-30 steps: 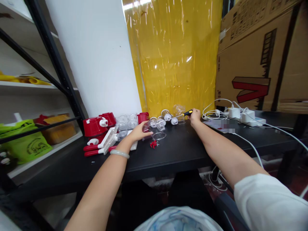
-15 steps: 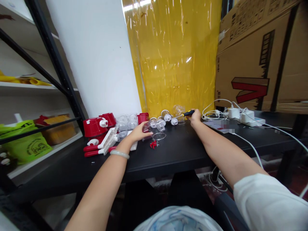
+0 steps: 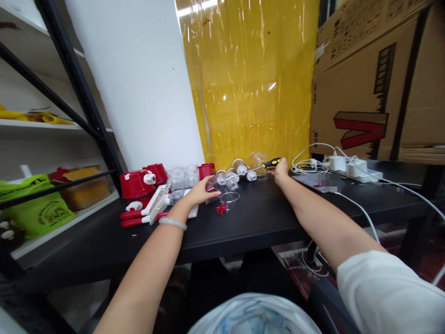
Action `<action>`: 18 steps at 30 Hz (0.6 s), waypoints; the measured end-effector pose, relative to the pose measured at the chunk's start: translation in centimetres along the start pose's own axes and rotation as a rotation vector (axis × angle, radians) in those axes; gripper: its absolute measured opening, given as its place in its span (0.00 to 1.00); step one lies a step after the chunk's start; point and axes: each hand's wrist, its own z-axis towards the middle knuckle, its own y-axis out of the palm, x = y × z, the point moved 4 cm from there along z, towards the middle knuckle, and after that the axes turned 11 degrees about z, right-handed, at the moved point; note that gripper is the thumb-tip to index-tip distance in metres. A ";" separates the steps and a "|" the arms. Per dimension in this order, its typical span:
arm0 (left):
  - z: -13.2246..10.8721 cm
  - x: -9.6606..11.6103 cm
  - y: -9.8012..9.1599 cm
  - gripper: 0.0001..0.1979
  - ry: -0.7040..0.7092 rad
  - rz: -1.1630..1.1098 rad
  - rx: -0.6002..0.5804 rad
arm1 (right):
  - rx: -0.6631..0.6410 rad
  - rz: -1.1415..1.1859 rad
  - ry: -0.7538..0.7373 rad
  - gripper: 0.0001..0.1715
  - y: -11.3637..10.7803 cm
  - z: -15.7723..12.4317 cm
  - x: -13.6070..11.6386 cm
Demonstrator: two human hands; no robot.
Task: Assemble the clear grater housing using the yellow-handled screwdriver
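Note:
My left hand (image 3: pixel 200 192) is wrapped round a clear plastic part with a dark red section (image 3: pixel 210 185), steadying it at the table. My right hand (image 3: pixel 281 171) grips the handle of a long screwdriver (image 3: pixel 271 163), black and yellow, with its thin shaft pointing left at that part. Whether the tip touches a screw is too small to tell. Just in front of my left hand lie small red pieces (image 3: pixel 221 209) with what look like screws among them. A clear ring (image 3: pixel 230 197) lies beside them. Clear cups with white caps (image 3: pixel 251 176) sit behind the shaft.
Red housings (image 3: pixel 137 183) and white levers with red handles (image 3: pixel 153 206) are on the left of the black table (image 3: pixel 253 215). A tablet (image 3: pixel 314 182), white chargers (image 3: pixel 357 168) and cables occupy the right, before a big carton (image 3: pixel 358 88). A bag-lined bin (image 3: pixel 255 317) stands below.
The screwdriver handle has turned in my right hand and shows more yellow. My right fingers have shifted slightly on it. My left hand stays on the plastic part.

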 end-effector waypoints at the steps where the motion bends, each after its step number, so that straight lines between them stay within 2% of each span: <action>1: 0.0 0.0 0.0 0.43 0.001 -0.001 0.000 | 0.032 0.010 0.021 0.11 0.0 -0.2 -0.1; 3: 0.0 0.0 0.0 0.42 0.003 -0.007 0.000 | 0.085 0.036 0.035 0.08 -0.1 -0.6 -0.4; 8: 0.0 0.0 0.0 0.42 0.003 -0.016 0.003 | 0.071 0.015 -0.011 0.02 0.1 -0.7 -0.6; 13: 0.0 -0.1 0.0 0.43 -0.003 -0.023 -0.002 | 0.077 -0.089 -0.092 0.13 -0.1 -0.6 -0.5; 18: 0.0 0.1 0.0 0.42 0.003 -0.028 0.002 | 0.075 -0.013 -0.012 0.14 -0.1 -0.5 -0.3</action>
